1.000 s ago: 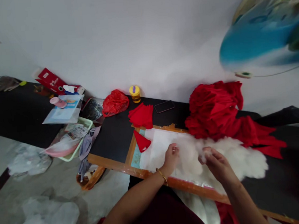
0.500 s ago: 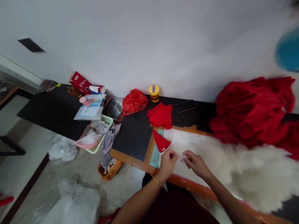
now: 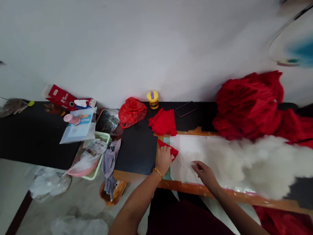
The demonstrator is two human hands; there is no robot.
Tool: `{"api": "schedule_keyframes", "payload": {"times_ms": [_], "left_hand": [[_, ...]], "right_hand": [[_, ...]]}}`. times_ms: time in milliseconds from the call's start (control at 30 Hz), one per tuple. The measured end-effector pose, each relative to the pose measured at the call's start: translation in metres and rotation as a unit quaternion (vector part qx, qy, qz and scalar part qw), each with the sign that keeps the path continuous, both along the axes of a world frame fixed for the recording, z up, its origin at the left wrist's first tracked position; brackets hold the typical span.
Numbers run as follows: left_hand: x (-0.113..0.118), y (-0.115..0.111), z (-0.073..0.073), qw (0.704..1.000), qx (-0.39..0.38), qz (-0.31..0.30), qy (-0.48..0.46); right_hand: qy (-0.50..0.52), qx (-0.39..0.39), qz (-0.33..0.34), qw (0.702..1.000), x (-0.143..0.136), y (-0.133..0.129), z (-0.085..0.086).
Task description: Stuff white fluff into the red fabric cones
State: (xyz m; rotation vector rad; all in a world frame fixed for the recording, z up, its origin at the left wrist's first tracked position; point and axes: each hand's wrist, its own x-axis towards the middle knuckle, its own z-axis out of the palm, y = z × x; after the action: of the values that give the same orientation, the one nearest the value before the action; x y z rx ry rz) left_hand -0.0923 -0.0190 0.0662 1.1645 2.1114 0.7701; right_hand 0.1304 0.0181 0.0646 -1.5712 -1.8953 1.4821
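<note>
A small red triangular cloth piece (image 3: 173,152) with a pale patch near its edge lies at the left end of the framed work surface. My left hand (image 3: 164,158) reaches over it, fingers curled and touching it, covering part of the cloth. To the right, my right hand (image 3: 204,172) hovers over the white sheet (image 3: 188,151) with thumb and fingers pinched together. Whatever it may hold is too small to make out. Fluffy white stuffing (image 3: 270,162) spreads over the right part of the surface. A stack of red cloth pieces (image 3: 162,122) sits just behind the triangle.
A large red cloth heap (image 3: 245,106) lies at the back right. Along the wall are a phone (image 3: 185,109), a yellow-lidded jar (image 3: 153,100) and a red plastic bag (image 3: 132,112). A green basket (image 3: 105,136) stands at left. A blurred blue object (image 3: 309,51) hangs upper right.
My hands, close together before with a white wisp between them, are now apart. My left hand has moved up-left onto the red triangle. The view has also shifted.
</note>
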Motion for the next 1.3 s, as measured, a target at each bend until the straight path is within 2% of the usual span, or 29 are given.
{"api": "schedule_keyframes", "payload": {"times_ms": [100,233,367,467,600,733,867,967,1100,1167,1300], "left_hand": [[-0.019,0.005,0.011,0.999,0.005,0.023,-0.024],[-0.030,0.010,0.039,0.997,0.016,0.033,-0.072],[-0.023,0.009,0.069,0.991,0.038,0.019,-0.124],[-0.012,0.006,0.087,0.986,0.058,0.007,-0.159],[0.001,0.001,0.103,0.975,0.090,0.000,-0.204],[0.007,-0.001,0.115,0.961,0.115,0.020,-0.251],[0.010,0.000,0.127,0.968,0.117,-0.010,-0.223],[0.014,-0.001,0.132,0.966,0.136,-0.036,-0.218],[0.020,-0.006,0.127,0.963,0.192,0.015,-0.189],[0.022,-0.009,0.120,0.967,0.184,0.036,-0.171],[0.026,-0.008,0.112,0.972,0.141,0.018,-0.189]], "right_hand": [[0.015,0.067,0.015,0.998,-0.014,-0.002,0.021],[0.073,0.208,0.078,0.972,-0.043,0.004,0.058],[0.057,0.335,0.117,0.933,-0.062,0.013,0.085],[0.016,0.371,0.124,0.920,-0.064,0.021,0.092],[0.011,0.353,0.137,0.925,-0.061,0.027,0.092],[-0.001,0.339,0.140,0.930,-0.061,0.022,0.095],[-0.045,0.317,0.174,0.931,-0.063,0.016,0.101],[-0.045,0.290,0.165,0.942,-0.062,0.017,0.103],[0.052,0.262,0.086,0.960,-0.058,0.023,0.106],[0.098,0.257,0.052,0.960,-0.057,0.024,0.108],[0.115,0.247,0.038,0.961,-0.058,0.024,0.112]]}}
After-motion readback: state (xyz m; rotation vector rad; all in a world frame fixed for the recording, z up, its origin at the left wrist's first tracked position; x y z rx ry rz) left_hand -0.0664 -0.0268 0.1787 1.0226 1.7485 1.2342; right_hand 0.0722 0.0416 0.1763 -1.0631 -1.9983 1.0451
